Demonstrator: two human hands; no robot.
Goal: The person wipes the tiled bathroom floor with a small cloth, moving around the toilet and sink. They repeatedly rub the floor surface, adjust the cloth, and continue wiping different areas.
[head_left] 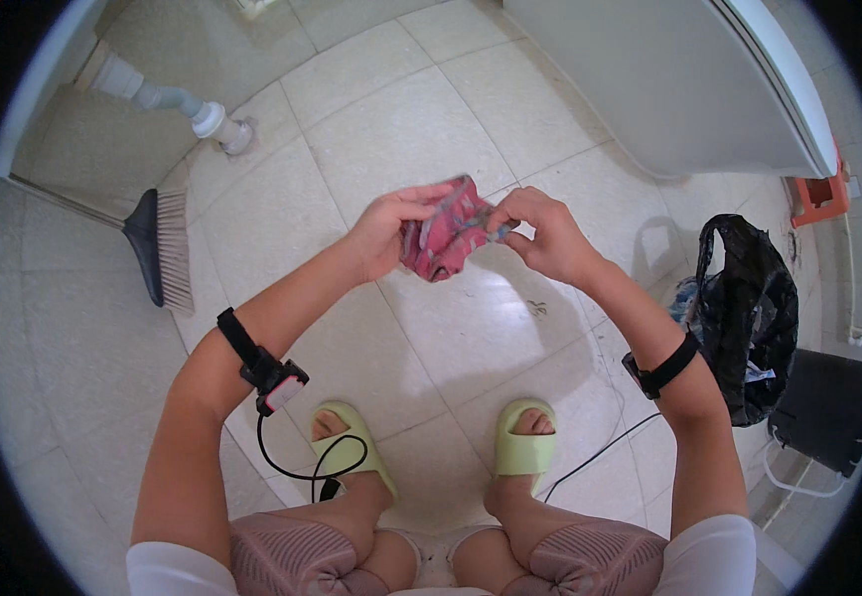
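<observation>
A crumpled red cloth with a grey-blue pattern is held up between my hands, above the tiled floor. My left hand grips its left side, thumb and fingers closed on the fabric. At the opposite side, my right hand pinches a greyish edge of the same cloth between thumb and fingertips. The folds hide part of my left fingers.
A broom leans at the left, near a grey drain pipe. A large white appliance-like box stands far right, beside an orange plastic stool. A black plastic bag and black bin are at the right.
</observation>
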